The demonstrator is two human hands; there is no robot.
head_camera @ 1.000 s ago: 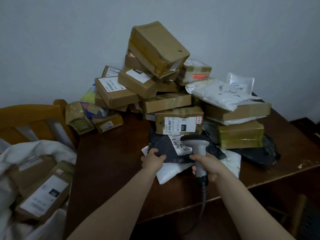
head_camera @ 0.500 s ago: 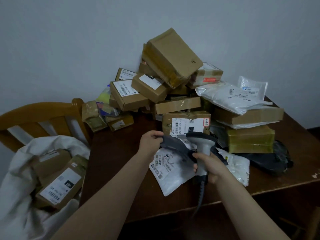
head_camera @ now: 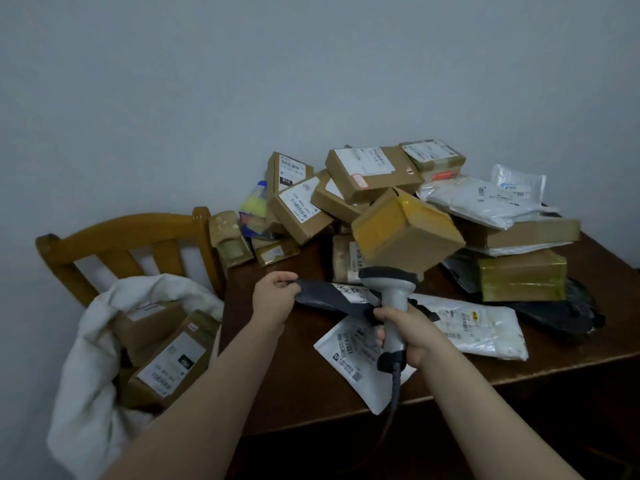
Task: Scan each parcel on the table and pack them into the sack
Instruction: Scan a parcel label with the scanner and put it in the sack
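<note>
In sack [head_camera: 86, 341] at 8 o'clock: few boxes [head_camera: 166, 362] | 1 o'clock pile [head_camera: 374, 174] unpacked | left hand [head_camera: 273, 301] pinches mailer [head_camera: 329, 299] | right hand [head_camera: 415, 332] grips scanner [head_camera: 389, 277]

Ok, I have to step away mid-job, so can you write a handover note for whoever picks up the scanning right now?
Left hand grips the dark grey mailer by one end, above a white mailer.
Right hand holds the scanner by its handle, head over the grey mailer's label.
Done: at least two boxes lie in the white sack by the chair.
Left: the grey mailer, the white mailers in front, and the pile of parcels at the back of the table.
</note>
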